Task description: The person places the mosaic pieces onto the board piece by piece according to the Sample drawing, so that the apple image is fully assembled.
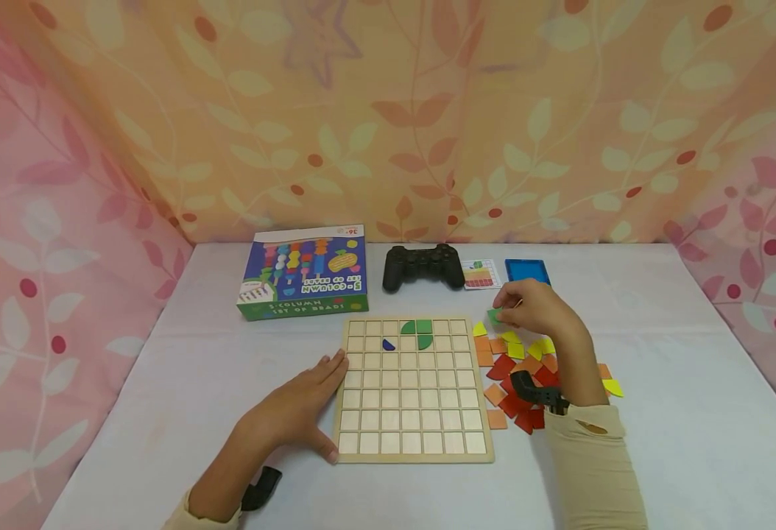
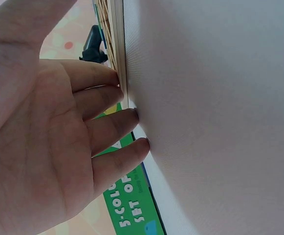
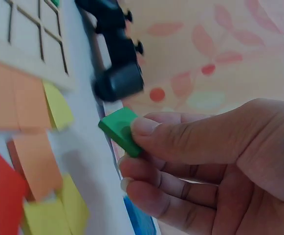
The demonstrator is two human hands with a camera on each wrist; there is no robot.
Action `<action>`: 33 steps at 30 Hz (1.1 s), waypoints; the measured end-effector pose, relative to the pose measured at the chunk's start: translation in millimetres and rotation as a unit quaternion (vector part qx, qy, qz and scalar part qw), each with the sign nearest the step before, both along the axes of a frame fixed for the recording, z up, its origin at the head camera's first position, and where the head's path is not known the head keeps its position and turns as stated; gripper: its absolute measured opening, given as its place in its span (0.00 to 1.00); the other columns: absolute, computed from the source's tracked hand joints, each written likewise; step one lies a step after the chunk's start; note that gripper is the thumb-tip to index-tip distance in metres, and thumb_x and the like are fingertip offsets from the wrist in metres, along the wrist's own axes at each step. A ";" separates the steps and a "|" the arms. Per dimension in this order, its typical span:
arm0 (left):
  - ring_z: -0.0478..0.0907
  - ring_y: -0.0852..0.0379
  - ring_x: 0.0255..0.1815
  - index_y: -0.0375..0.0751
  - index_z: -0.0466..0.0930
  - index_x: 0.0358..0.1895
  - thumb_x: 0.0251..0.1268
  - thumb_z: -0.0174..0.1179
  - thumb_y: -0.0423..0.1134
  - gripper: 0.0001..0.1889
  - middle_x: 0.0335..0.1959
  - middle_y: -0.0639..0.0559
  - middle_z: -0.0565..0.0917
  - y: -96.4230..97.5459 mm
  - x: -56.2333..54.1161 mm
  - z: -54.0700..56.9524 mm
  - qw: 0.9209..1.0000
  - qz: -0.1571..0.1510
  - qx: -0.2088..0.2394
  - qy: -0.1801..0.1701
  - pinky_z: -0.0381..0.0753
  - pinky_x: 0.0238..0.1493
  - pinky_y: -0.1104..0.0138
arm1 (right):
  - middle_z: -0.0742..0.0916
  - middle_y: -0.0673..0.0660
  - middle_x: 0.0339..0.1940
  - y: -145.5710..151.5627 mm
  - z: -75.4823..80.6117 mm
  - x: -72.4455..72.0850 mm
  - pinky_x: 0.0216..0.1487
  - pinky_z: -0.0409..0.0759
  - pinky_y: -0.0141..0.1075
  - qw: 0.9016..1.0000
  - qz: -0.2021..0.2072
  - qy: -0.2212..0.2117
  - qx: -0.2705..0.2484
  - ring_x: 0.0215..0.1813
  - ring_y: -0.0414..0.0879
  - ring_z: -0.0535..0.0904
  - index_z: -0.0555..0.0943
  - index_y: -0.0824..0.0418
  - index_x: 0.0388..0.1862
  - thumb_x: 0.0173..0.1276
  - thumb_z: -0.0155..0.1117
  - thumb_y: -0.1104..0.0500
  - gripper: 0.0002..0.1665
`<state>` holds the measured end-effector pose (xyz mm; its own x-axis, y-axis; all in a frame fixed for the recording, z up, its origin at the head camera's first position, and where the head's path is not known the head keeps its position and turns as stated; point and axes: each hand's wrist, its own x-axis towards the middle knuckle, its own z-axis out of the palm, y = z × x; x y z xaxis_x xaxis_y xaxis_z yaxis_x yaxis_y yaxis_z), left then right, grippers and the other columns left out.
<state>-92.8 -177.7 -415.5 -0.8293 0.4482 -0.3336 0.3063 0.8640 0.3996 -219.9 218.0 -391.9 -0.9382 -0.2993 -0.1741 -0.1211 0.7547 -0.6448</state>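
Observation:
A wooden grid board (image 1: 417,457) lies on the white table, with three green pieces (image 1: 424,326) and a dark blue piece (image 1: 389,344) in its upper cells. My left hand (image 1: 295,403) rests against the board's left edge, its fingers fairly straight and thumb by the near corner. In the left wrist view the fingertips of that hand (image 2: 83,127) touch the board's side. My right hand (image 1: 537,309) pinches a green tile (image 3: 118,128) between thumb and fingers, above the table beyond the board's top right corner. Red, orange and yellow pieces (image 1: 517,403) lie scattered beneath the right wrist.
Behind the board stand a beads box (image 1: 303,272) and a black game controller (image 1: 423,267). A small printed card (image 1: 481,274) and a blue tray (image 1: 528,271) lie to the controller's right. Patterned curtains (image 1: 421,118) enclose the table's back and sides.

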 end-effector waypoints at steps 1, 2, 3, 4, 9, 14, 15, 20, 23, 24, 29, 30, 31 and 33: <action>0.45 0.47 0.81 0.38 0.50 0.80 0.23 0.84 0.60 0.74 0.82 0.48 0.48 0.0 -0.1 -0.3 1.000 0.000 0.000 0.000 0.55 0.75 0.50 | 0.84 0.56 0.31 -4.0 -0.2 -0.4 0.36 0.80 0.38 1.000 0.004 0.004 -0.002 0.35 0.51 0.77 0.84 0.66 0.39 0.65 0.70 0.67 0.05; 0.45 0.47 0.81 0.38 0.50 0.80 0.23 0.84 0.60 0.74 0.82 0.48 0.48 0.1 -0.3 -0.5 1.000 0.000 0.000 0.001 0.55 0.75 0.50 | 0.84 0.56 0.31 -8.2 -0.5 -0.6 0.37 0.80 0.38 1.000 0.008 0.006 -0.004 0.36 0.52 0.77 0.84 0.66 0.39 0.64 0.69 0.67 0.04; 0.45 0.46 0.81 0.38 0.50 0.80 0.23 0.84 0.60 0.74 0.82 0.47 0.48 0.1 -0.3 -0.3 1.000 -0.002 0.002 0.002 0.55 0.75 0.50 | 0.84 0.56 0.31 -12.4 -0.8 -0.7 0.37 0.80 0.38 1.000 0.011 0.008 -0.006 0.37 0.52 0.77 0.84 0.66 0.38 0.64 0.69 0.68 0.04; 0.46 0.46 0.81 0.37 0.51 0.80 0.23 0.84 0.60 0.74 0.82 0.47 0.48 0.0 -0.3 -0.1 1.000 -0.003 0.005 0.002 0.55 0.75 0.49 | 0.84 0.56 0.32 -16.7 -1.2 -0.5 0.37 0.81 0.38 1.000 0.012 0.009 -0.009 0.38 0.52 0.77 0.84 0.65 0.38 0.64 0.69 0.68 0.04; 0.46 0.44 0.81 0.36 0.51 0.80 0.24 0.84 0.59 0.74 0.82 0.45 0.49 -0.2 -0.3 1.6 1.000 -0.007 0.013 -0.002 0.55 0.75 0.48 | 0.84 0.56 0.33 -39.0 -3.6 1.0 0.37 0.83 0.39 0.999 0.018 0.019 -0.023 0.40 0.54 0.78 0.85 0.64 0.37 0.64 0.70 0.67 0.03; 0.45 0.46 0.81 0.38 0.50 0.80 0.24 0.84 0.59 0.74 0.82 0.47 0.48 -0.1 -0.4 1.4 1.000 -0.004 0.005 -0.005 0.55 0.75 0.50 | 0.85 0.55 0.33 -62.3 -5.7 4.1 0.40 0.82 0.41 0.999 0.031 0.021 -0.034 0.40 0.53 0.78 0.87 0.63 0.36 0.64 0.71 0.67 0.02; 0.46 0.45 0.81 0.37 0.50 0.80 0.24 0.84 0.59 0.74 0.82 0.46 0.48 -0.1 -0.3 1.4 1.000 -0.004 0.006 -0.005 0.55 0.75 0.49 | 0.85 0.54 0.33 -66.8 -6.5 4.6 0.40 0.82 0.41 0.998 0.035 0.022 -0.036 0.40 0.52 0.78 0.87 0.64 0.36 0.65 0.70 0.67 0.02; 0.46 0.45 0.81 0.37 0.50 0.80 0.24 0.84 0.59 0.74 0.82 0.46 0.49 -0.1 0.0 2.0 1.000 -0.005 0.009 -0.004 0.55 0.75 0.49 | 0.85 0.51 0.29 -87.1 -11.9 8.4 0.42 0.80 0.42 0.996 0.066 0.044 -0.039 0.36 0.49 0.77 0.87 0.65 0.35 0.64 0.71 0.66 0.02; 0.46 0.44 0.80 0.36 0.51 0.80 0.24 0.84 0.59 0.74 0.82 0.45 0.49 -0.4 0.1 2.5 1.000 -0.006 0.012 -0.003 0.55 0.75 0.49 | 0.85 0.50 0.27 -98.4 -16.0 10.4 0.40 0.78 0.41 0.993 0.087 0.064 -0.039 0.34 0.46 0.76 0.87 0.64 0.33 0.64 0.71 0.66 0.01; 0.46 0.44 0.80 0.36 0.51 0.80 0.24 0.84 0.59 0.74 0.82 0.45 0.49 -0.4 0.1 2.5 1.000 -0.006 0.013 -0.003 0.55 0.75 0.49 | 0.84 0.49 0.27 -102.2 -17.0 11.5 0.40 0.78 0.40 0.993 0.091 0.067 -0.039 0.33 0.45 0.76 0.87 0.63 0.32 0.64 0.71 0.66 0.01; 0.46 0.44 0.80 0.36 0.51 0.80 0.23 0.84 0.60 0.74 0.82 0.45 0.49 -0.7 -0.1 2.2 1.000 -0.007 0.014 -0.001 0.55 0.75 0.49 | 0.84 0.48 0.26 -117.9 -20.7 17.9 0.37 0.77 0.37 0.991 0.100 0.072 -0.044 0.31 0.43 0.76 0.86 0.60 0.29 0.63 0.71 0.68 0.05; 0.46 0.44 0.80 0.36 0.51 0.80 0.23 0.84 0.60 0.74 0.82 0.45 0.49 -0.8 -0.1 2.0 1.000 -0.006 0.014 -0.001 0.55 0.75 0.49 | 0.84 0.48 0.26 -120.3 -21.3 19.1 0.37 0.77 0.37 0.992 0.099 0.071 -0.043 0.31 0.43 0.76 0.86 0.59 0.29 0.62 0.72 0.68 0.05; 0.46 0.45 0.80 0.36 0.51 0.80 0.23 0.84 0.60 0.74 0.82 0.45 0.49 -0.8 -0.1 2.0 1.000 -0.006 0.014 -0.001 0.55 0.75 0.49 | 0.84 0.48 0.26 -122.1 -22.0 19.8 0.37 0.77 0.37 0.992 0.099 0.070 -0.042 0.31 0.43 0.76 0.85 0.59 0.28 0.62 0.72 0.68 0.06; 0.46 0.45 0.80 0.36 0.51 0.80 0.23 0.84 0.60 0.74 0.82 0.45 0.49 -0.7 0.1 2.3 1.000 -0.006 0.014 0.000 0.55 0.75 0.49 | 0.84 0.48 0.27 -125.3 -23.4 20.6 0.37 0.77 0.38 0.992 0.098 0.069 -0.036 0.32 0.43 0.76 0.85 0.59 0.29 0.62 0.72 0.67 0.06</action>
<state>-92.7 -178.5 -413.2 -0.8240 0.4673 -0.3204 0.3162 0.8486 0.4242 -199.3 92.7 -415.3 -0.8737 -0.4861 -0.0193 -0.3526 0.6600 -0.6634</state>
